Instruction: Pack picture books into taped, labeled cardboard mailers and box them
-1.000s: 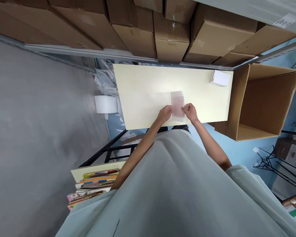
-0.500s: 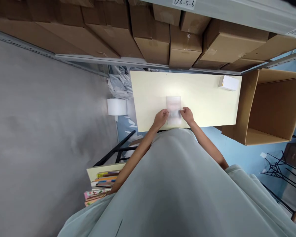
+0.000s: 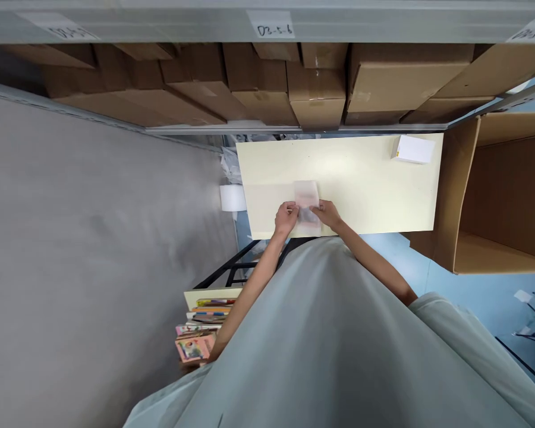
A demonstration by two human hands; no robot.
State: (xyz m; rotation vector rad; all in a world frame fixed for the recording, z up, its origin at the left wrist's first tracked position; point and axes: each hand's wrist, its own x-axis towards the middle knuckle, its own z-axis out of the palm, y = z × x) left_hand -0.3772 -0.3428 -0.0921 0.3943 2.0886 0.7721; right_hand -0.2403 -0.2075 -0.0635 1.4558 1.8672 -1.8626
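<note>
Over the near edge of a cream-coloured tabletop, both hands are on a thin, cloudy, see-through plastic bag with a pinkish tint. My left hand pinches its left edge between thumb and fingers. From the other side, my right hand grips the right edge, with the thumb lying across the front. The lower part of the bag looks greyish between the hands; what is inside, if anything, cannot be made out.
A small white box lies at the table's back right. Beside the table's right end stands a large open carton. Brown cartons fill the shelf behind. A white roll is left of the table, and books stand lower left.
The view has shifted, bringing more of the upper shelf edge into sight. My right thumb has moved inward over the bag, and the bag's upper part now bends.
</note>
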